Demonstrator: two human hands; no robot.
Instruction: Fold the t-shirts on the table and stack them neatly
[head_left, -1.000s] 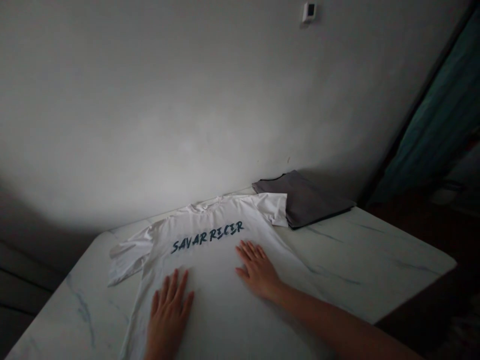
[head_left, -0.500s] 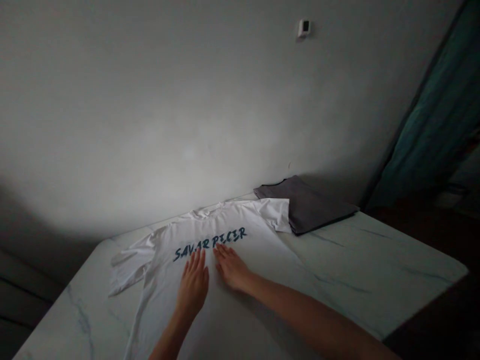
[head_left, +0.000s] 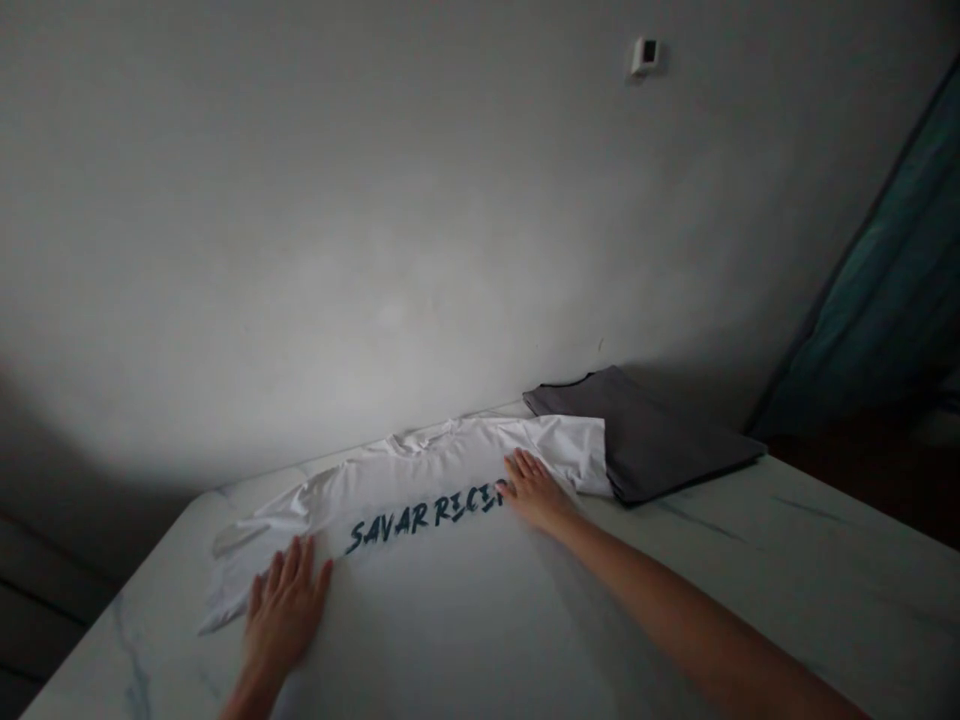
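A white T-shirt (head_left: pixel 420 610) with dark teal lettering across its chest lies spread on the table, collar toward the wall. My left hand (head_left: pixel 287 605) rests on the shirt's left side just below the sleeve, fingers spread. At the right end of the lettering, my right hand (head_left: pixel 536 492) lies flat near the right sleeve, covering the last letter in part. Neither hand grasps anything. The right sleeve overlaps a dark grey folded cloth (head_left: pixel 660 440). Some wrinkles show along the collar and the left sleeve.
The white marble-patterned table (head_left: pixel 750 520) stands against a grey wall (head_left: pixel 375 200). A small white device (head_left: pixel 645 57) is mounted high on the wall. A teal curtain (head_left: pixel 877 290) hangs at the right.
My hands have slid apart over the shirt from the middle of the lettering, the left one to the left and nearer, the right one to the right. The view has shifted slightly.
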